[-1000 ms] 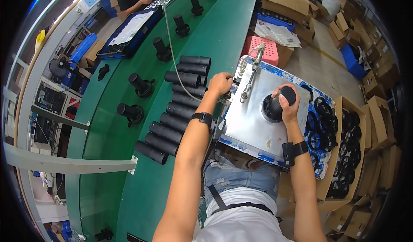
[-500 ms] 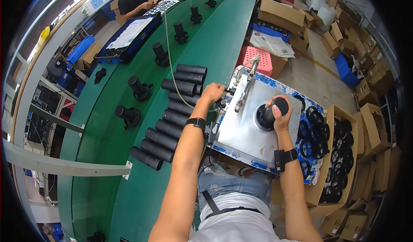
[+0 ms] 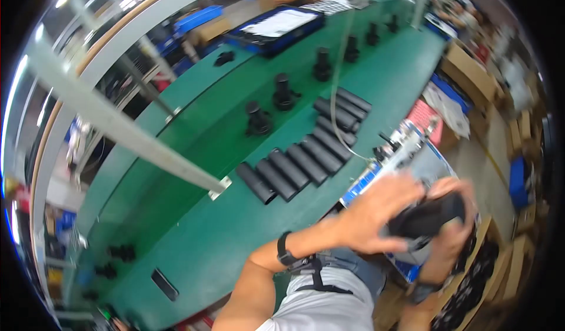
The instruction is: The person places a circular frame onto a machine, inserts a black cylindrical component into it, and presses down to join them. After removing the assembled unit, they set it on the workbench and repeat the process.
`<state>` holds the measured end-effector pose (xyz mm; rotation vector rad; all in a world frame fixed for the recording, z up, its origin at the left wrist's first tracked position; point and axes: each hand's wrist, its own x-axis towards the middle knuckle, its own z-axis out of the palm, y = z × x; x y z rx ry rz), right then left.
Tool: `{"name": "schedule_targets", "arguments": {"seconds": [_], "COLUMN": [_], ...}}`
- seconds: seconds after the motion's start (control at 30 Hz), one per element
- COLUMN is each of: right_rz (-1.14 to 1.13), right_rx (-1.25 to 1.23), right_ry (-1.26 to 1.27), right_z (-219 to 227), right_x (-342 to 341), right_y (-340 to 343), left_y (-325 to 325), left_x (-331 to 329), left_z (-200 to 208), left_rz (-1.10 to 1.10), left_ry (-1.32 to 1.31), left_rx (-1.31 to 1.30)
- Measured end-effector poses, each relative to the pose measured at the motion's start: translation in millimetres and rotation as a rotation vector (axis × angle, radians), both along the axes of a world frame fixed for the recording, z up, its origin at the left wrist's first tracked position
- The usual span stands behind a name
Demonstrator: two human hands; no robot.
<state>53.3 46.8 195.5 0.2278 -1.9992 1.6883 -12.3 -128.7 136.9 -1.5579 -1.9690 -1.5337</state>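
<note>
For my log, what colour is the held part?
The part is black; best in the head view.

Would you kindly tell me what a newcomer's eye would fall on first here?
Probably the blurred black part at lower right, held in the right hand, with the left hand curved at its left side. Next, the row of black tubes lying mid-picture on the green bench, and the upright black assemblies lined up beyond them.

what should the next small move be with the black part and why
Probably steady the black cylindrical part by closing the left hand around its left end: the right hand grips the other side, while the left thumb and fingers look spread there, contact blurred.
</note>
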Motion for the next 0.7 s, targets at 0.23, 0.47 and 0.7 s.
{"name": "schedule_targets", "arguments": {"seconds": [0.23, 0.47, 0.7], "right_rz": [0.285, -0.466, -0.903], "right_rx": [-0.021, 0.038, 0.270], "right_ry": [-0.285, -0.440, -0.530], "right_z": [-86, -135, -203], "right_x": [42, 104, 158], "right_y": [-72, 87, 183], "left_y": [-132, -361, -523], "left_x": [71, 83, 5], "left_z": [-80, -161, -240], "left_rz": [0.509, 1.706, 2.120], "left_ry": [-0.591, -0.352, -0.464], "left_rx": [-0.311, 0.447, 0.012]}}
